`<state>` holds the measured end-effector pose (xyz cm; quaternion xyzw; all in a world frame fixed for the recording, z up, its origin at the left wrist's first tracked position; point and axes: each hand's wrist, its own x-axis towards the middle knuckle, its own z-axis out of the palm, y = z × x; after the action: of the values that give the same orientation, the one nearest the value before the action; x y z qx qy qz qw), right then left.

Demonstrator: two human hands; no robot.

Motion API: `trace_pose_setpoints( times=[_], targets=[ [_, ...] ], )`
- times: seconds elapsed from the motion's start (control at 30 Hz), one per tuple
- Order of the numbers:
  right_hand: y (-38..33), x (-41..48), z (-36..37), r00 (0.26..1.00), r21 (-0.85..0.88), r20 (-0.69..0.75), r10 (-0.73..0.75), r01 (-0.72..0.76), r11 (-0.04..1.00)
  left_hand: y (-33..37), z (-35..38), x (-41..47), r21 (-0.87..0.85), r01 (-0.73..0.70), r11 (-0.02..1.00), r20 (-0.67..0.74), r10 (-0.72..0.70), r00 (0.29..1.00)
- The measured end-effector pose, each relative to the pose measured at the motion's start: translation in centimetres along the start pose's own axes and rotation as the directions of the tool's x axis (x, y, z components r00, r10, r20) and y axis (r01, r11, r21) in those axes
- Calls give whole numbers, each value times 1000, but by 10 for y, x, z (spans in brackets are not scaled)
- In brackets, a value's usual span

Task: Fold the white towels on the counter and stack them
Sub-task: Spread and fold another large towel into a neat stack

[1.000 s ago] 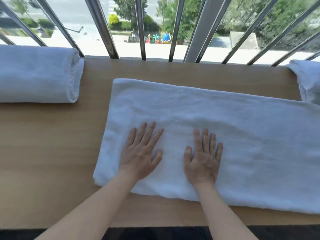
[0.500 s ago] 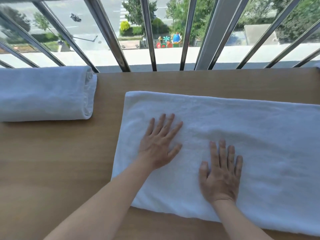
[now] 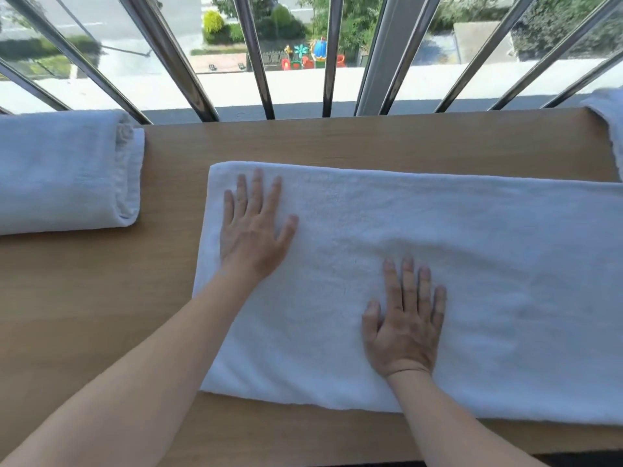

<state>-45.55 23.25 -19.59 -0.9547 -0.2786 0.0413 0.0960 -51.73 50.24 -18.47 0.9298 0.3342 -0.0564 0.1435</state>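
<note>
A long white towel [image 3: 488, 271], folded lengthwise, lies flat across the wooden counter [image 3: 94, 298] and runs off the right edge of view. My left hand [image 3: 253, 230] presses flat on the towel's far left end, fingers straight and spread. My right hand [image 3: 404, 325] lies flat on the towel's middle, nearer the front edge, fingers straight. Neither hand grips the cloth. A folded white towel [image 3: 64, 170] sits on the counter at the far left.
Another white towel [image 3: 606, 116] shows partly at the far right corner. Slanted metal railing bars [image 3: 256, 55] with glass run along the counter's back edge. Bare wood lies between the left folded towel and the flat towel.
My left hand has slid away from me and to the left, up to the towel's far left end. My right hand stayed near the middle. The view shifted slightly left.
</note>
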Motion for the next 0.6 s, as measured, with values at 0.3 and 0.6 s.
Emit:
trace_pose_setpoints(
  times=[0.3,0.6],
  targets=[
    [4,-1,8,999,-16,-45,-18,17,1000,76,53,-106,17,-363,932,-19,363,932],
    [3,-2,6,999,14,-37,1,-1,1000,1,1,2,56,-96,994,26,94,995]
  ],
)
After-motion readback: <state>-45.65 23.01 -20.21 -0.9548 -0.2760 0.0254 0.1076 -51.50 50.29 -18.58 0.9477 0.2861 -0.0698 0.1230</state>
